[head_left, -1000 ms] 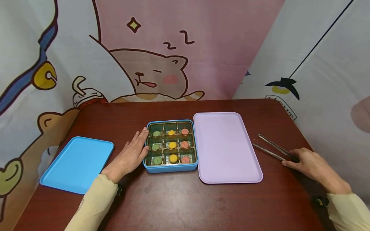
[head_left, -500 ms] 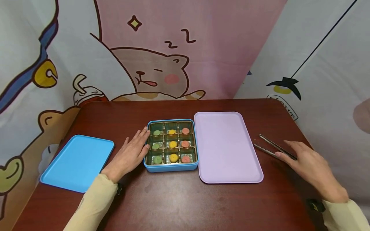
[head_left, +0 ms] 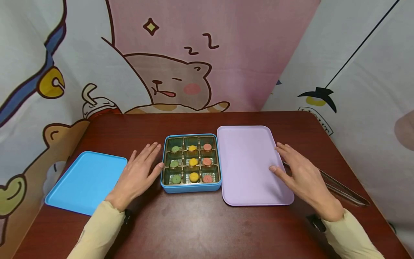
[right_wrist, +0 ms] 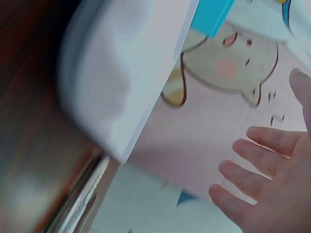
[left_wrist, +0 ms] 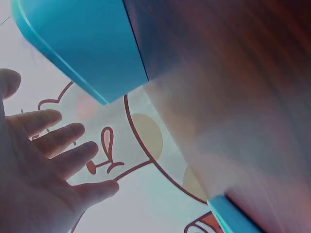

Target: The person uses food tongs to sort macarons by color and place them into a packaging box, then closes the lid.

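Note:
A blue box with a gold divided insert stands mid-table. Each compartment holds a small round piece: green pieces on the left, yellow pieces in the middle, pink pieces on the right. Beside the box's left wall is my left hand, fingers straight and holding nothing; in the left wrist view it hangs apart from the box wall. My right hand hovers with extended fingers over the right edge of the lilac tray. Metal tongs lie on the table, partly hidden behind that hand.
At the left lies a flat blue tray or lid. The lilac tray adjoins the box's right side. All stand on a dark brown table, with a printed cloth hanging behind it.
My right hand has let go of the tongs and moved left to the lilac tray. The tongs now lie further right, nearer the table's edge. My left hand has drawn slightly away from the box.

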Demonstrator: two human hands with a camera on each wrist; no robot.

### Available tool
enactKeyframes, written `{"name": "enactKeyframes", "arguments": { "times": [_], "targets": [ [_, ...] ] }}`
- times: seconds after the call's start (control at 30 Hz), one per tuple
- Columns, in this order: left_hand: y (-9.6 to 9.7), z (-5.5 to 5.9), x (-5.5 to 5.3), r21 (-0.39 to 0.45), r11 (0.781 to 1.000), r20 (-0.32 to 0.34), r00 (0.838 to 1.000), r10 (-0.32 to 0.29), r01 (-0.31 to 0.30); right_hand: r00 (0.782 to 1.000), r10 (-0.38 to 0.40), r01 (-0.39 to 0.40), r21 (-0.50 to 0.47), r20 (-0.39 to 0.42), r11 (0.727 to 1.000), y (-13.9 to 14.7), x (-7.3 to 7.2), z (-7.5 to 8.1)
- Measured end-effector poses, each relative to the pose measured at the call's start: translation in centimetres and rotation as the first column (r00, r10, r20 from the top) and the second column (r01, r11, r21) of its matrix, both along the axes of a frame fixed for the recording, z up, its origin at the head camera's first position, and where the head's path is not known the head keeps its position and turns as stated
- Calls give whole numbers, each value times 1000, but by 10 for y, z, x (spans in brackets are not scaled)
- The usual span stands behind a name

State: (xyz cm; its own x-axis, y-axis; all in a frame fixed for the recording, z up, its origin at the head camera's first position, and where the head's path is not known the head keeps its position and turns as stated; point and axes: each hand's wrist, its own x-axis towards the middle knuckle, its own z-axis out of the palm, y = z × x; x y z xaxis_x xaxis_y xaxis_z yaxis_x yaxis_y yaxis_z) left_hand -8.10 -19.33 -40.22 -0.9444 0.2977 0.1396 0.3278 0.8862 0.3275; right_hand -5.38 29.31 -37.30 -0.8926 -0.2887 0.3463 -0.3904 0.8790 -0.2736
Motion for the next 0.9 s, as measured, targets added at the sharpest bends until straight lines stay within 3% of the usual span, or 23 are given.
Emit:
{"name": "enactKeyframes", "arguments": {
  "times": [0.2,0.47,0.63,0.9],
  "targets": [
    [-16,6,10,14,1000,-92,996,-6,7,989,149,-148,38,-22,988,-34,-6,-11],
    [-43,9,22,18,1000,-189,982,-13,17,962,265,-270,91,66,959,-76,-8,-19],
    [-62,10,27,17,1000,-222,975,-9,13,951,290,-304,139,110,943,-94,-7,-22],
    [-104,5,32,-6,1000,-207,978,21,-23,942,295,-322,190,159,927,-109,-9,-24]
  ]
}}
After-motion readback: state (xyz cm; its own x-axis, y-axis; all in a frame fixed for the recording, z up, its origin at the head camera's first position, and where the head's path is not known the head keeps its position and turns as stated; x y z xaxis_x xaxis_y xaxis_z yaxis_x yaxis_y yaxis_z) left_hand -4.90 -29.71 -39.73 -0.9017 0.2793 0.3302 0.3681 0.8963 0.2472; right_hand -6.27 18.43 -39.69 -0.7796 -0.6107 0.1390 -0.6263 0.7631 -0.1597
